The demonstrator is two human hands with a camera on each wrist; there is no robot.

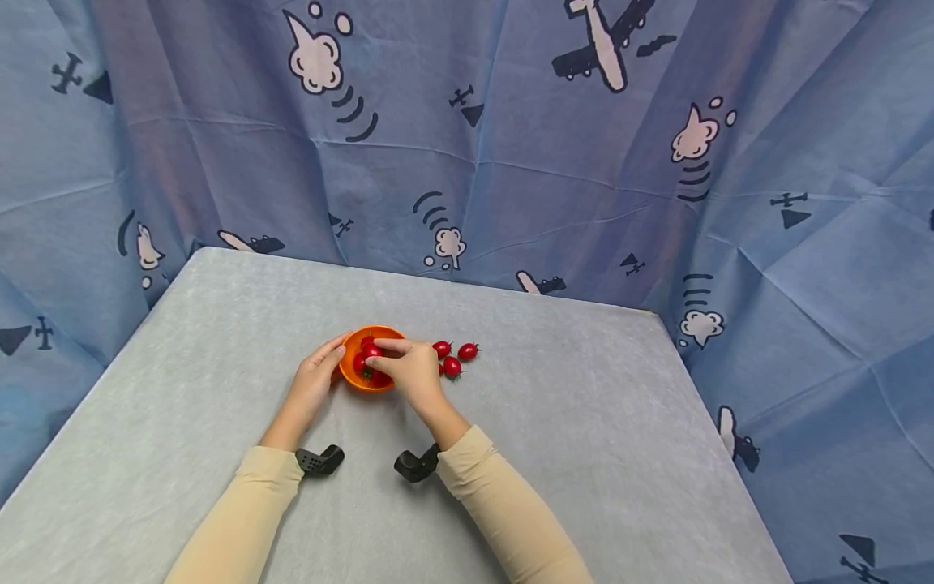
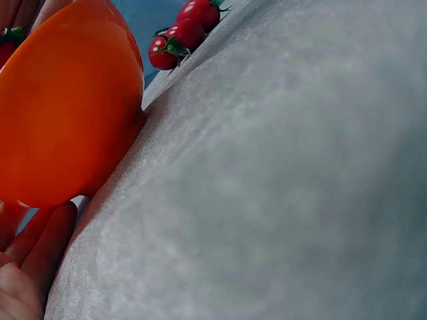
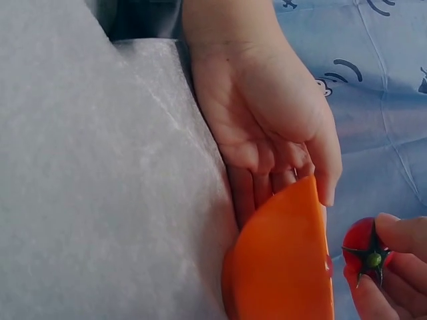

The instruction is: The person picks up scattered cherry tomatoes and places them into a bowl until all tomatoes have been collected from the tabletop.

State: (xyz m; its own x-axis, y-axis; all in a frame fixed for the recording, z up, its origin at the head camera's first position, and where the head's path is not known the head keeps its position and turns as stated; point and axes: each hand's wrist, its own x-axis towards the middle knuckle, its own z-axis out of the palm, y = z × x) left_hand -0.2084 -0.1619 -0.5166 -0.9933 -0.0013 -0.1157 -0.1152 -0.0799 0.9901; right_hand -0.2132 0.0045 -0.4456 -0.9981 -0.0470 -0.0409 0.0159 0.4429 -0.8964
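A small orange bowl (image 1: 349,365) stands on the grey table (image 1: 584,422) and holds a few cherry tomatoes. My left hand (image 1: 319,373) rests against the bowl's left outer wall with straight fingers (image 2: 41,245), thumb by the rim. My right hand (image 1: 405,367) hovers over the bowl and pinches a red cherry tomato (image 3: 363,248) with a green stem between thumb and fingertips. In the right wrist view the left hand's palm (image 3: 267,113) lies flat behind the bowl (image 3: 283,267). Three loose cherry tomatoes (image 1: 454,357) lie on the table just right of the bowl.
A blue cloth printed with planes and clouds (image 1: 511,146) hangs behind and around the table. The table's far edge runs just beyond the bowl. The loose tomatoes (image 2: 180,37) show past the bowl (image 2: 60,107) in the left wrist view.
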